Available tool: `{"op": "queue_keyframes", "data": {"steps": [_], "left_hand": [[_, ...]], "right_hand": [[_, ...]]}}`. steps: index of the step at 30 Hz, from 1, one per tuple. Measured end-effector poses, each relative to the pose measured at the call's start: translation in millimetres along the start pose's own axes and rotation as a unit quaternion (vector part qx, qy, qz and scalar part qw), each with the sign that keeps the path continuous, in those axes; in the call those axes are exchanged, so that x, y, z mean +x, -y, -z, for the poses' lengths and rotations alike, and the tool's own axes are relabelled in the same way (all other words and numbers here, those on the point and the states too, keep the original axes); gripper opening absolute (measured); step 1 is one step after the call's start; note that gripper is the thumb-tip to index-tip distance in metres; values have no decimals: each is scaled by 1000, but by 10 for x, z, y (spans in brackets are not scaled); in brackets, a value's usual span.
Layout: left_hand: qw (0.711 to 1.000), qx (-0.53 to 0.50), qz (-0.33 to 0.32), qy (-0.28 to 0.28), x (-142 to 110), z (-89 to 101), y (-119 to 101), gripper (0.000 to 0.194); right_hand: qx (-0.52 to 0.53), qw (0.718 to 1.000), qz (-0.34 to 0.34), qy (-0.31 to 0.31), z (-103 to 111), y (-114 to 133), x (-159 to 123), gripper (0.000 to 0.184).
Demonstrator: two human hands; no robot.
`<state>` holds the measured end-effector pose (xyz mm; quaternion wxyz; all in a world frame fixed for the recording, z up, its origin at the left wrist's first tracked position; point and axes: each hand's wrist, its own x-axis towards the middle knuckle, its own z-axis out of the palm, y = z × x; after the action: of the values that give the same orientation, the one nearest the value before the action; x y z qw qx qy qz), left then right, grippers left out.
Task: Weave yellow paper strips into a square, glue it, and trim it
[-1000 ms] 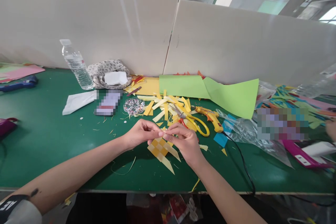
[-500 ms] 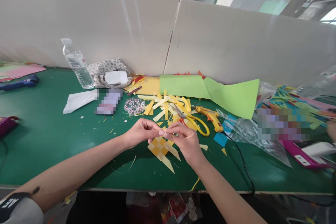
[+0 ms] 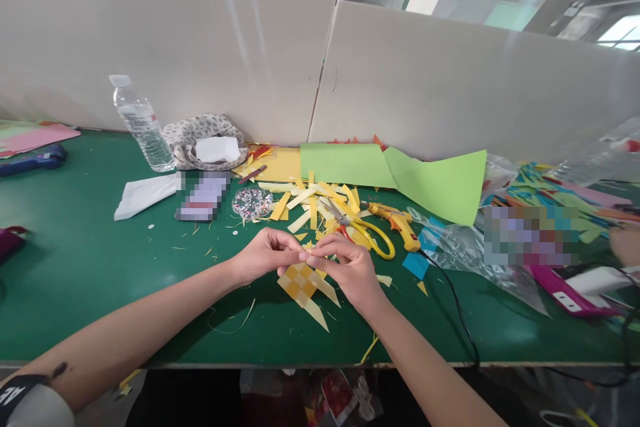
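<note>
A woven paper piece [image 3: 301,281], checkered in pale and deep yellow with pointed strip ends, angles down toward me below my fingertips. My left hand [image 3: 270,255] is closed in a pinch at its upper end. Thumb and fingers of my right hand [image 3: 347,270] pinch at the same spot, nearly touching the left fingertips. Fingers cover the exact part gripped. Just beyond lie loose yellow paper strips [image 3: 313,212] and yellow-handled scissors [image 3: 377,237]. To their right is a yellow glue gun [image 3: 400,223] with a black cord.
On the green table [image 3: 165,287] are a water bottle [image 3: 140,123], a phone [image 3: 204,197], a clear round case [image 3: 251,203], green paper [image 3: 350,163], plastic film [image 3: 480,257] and a magenta power strip [image 3: 570,293]. Another person's hand [image 3: 625,245] shows at the right edge.
The whole view shifts slightly, so things appear a little farther left. Both hands keep their pinch, with barely any finger movement. More of the other person's hand shows at the right.
</note>
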<state>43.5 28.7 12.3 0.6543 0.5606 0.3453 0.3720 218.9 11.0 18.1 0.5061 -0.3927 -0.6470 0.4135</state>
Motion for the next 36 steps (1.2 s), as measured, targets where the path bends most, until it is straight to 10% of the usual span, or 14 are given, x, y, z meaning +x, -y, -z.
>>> {"op": "queue_keyframes", "data": {"steps": [36], "left_hand": [[999, -28, 3, 22, 14, -6, 51, 22]], "right_hand": [[62, 997, -37, 15, 23, 3, 33, 10]]}}
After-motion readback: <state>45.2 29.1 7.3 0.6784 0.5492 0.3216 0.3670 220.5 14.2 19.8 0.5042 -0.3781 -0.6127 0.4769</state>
